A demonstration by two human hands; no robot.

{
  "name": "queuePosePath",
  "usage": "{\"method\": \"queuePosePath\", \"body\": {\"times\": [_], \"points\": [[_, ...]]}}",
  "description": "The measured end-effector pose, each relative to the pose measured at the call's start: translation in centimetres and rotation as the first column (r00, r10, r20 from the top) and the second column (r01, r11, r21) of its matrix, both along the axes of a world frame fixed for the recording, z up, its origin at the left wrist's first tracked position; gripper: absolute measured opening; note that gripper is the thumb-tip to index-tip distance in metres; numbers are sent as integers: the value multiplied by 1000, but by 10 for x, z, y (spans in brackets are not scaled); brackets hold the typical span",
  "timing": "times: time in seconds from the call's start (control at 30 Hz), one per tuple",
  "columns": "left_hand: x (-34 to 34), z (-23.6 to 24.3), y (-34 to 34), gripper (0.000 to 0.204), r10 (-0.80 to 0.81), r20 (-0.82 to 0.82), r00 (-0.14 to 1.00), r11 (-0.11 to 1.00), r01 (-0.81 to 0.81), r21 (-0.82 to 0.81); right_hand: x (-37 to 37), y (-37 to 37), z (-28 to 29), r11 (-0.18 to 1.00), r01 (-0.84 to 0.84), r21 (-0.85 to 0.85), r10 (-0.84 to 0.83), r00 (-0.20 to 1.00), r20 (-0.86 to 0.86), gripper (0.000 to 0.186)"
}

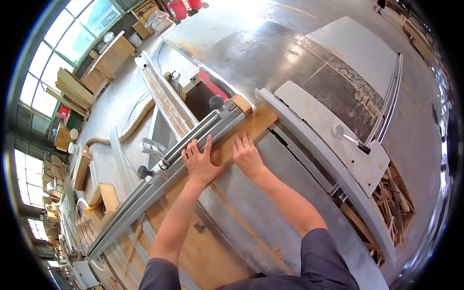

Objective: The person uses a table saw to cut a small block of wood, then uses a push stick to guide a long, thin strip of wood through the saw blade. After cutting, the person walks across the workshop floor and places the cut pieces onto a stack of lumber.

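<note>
Both unclenched, the splayed left hand (pixel 199 164) and the right hand (pixel 248 157), fingers nearly together, seemingly align the board (pixel 257 124); sliding it needs even pressure.

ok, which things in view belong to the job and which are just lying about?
Job, judging by the hands:
board, under right hand
fence, under left hand
metal table, beneath the board

Lying about, apparently:
offcuts, lower right
hose, on the floor
red buckets, top
planks, by the window
</note>
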State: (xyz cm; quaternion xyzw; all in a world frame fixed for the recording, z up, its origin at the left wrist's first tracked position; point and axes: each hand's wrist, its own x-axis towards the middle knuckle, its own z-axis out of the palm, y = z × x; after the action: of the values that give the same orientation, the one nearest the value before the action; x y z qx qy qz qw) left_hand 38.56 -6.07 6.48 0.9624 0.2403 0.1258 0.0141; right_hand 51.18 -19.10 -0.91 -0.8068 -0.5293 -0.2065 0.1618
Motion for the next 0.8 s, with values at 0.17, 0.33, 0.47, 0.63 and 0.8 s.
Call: {"method": "queuePosePath", "body": {"times": [0.17, 0.33, 0.47, 0.63, 0.8], "points": [[3, 0, 0, 106, 33, 1, 999, 998, -33, -54, 2, 2, 9, 998, -25, -54, 22, 999, -44, 36], [5, 1, 4, 108, 60, 7, 998, 996, -60, -62, 5, 9, 10, 995, -11, -98, 13, 1000, 19, 38], [7, 1, 13, 108, 66, 2, 998, 994, -65, -84, 8, 18, 13, 992, -19, -127, 18, 1000, -10, 39], [10, -4, 28, 108, 67, 26, 997, 995, -65, -76, 13, 32, 14, 988, -16, -156, 14, 1000, -16, 39], [14, -5, 47, 107, 77, 20, 997, 994, -75, -78, 18, 51, 14, 985, -17, -175, 17, 1000, 0, 39]]}}
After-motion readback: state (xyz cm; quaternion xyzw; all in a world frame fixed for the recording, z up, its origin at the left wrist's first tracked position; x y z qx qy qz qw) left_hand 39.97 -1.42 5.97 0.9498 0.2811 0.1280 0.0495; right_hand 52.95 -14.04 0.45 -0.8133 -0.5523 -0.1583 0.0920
